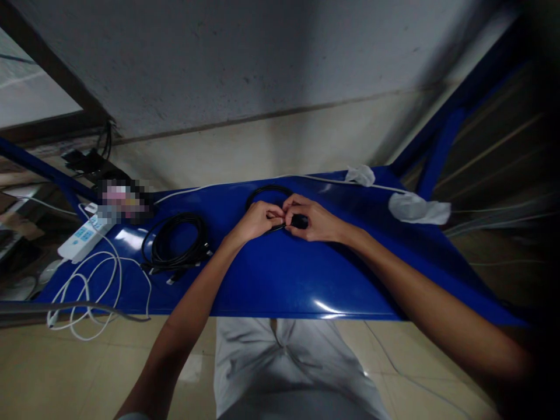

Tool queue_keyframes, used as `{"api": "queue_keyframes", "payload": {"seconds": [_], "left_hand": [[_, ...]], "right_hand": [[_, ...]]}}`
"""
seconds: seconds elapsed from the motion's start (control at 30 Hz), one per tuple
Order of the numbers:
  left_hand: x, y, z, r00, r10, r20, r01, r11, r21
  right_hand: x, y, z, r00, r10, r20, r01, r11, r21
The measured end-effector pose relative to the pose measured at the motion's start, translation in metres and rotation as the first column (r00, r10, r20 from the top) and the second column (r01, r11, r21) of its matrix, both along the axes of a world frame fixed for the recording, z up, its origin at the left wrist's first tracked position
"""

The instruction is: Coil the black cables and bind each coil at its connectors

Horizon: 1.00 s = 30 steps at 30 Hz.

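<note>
Both my hands meet over the middle of a blue table (280,274). My left hand (256,220) pinches a black cable (262,192) that loops away behind the hands. My right hand (312,220) is closed around the cable's dark plug end (300,221), right beside the left hand's fingers. A second black cable (175,245) lies coiled on the table to the left, untouched.
A white power strip (83,239) with loose white cords (87,286) sits at the table's left edge. Two crumpled white cloths (415,208) lie at the far right. A thin white cable (245,182) runs along the table's far edge. A concrete wall stands behind.
</note>
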<state>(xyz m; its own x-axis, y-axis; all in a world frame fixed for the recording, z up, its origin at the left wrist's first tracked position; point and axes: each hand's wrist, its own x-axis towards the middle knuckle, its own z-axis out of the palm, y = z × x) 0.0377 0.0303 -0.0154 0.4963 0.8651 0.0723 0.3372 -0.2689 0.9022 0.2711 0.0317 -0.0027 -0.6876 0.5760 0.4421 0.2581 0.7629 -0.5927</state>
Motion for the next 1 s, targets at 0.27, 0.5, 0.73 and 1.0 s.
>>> {"api": "queue_keyframes", "payload": {"seconds": [0.27,0.5,0.73,1.0], "left_hand": [[-0.001,0.001,0.007,0.991,-0.018,-0.132,0.030,0.995,0.090],[0.002,-0.004,0.010,0.935,0.034,-0.354,0.093,0.937,0.337],[0.000,-0.013,0.004,0.949,0.076,-0.307,0.049,0.923,0.381],[-0.004,-0.021,0.010,0.980,0.074,-0.187,0.001,0.928,0.374]], "right_hand": [[0.001,0.000,0.001,1.000,0.008,0.009,-0.007,1.000,-0.026],[0.002,0.000,0.001,1.000,0.018,-0.005,-0.018,1.000,-0.018],[0.001,0.000,0.001,0.999,0.004,-0.037,-0.005,0.999,-0.037],[0.000,0.004,-0.003,1.000,-0.014,-0.010,0.013,0.995,-0.101]]}}
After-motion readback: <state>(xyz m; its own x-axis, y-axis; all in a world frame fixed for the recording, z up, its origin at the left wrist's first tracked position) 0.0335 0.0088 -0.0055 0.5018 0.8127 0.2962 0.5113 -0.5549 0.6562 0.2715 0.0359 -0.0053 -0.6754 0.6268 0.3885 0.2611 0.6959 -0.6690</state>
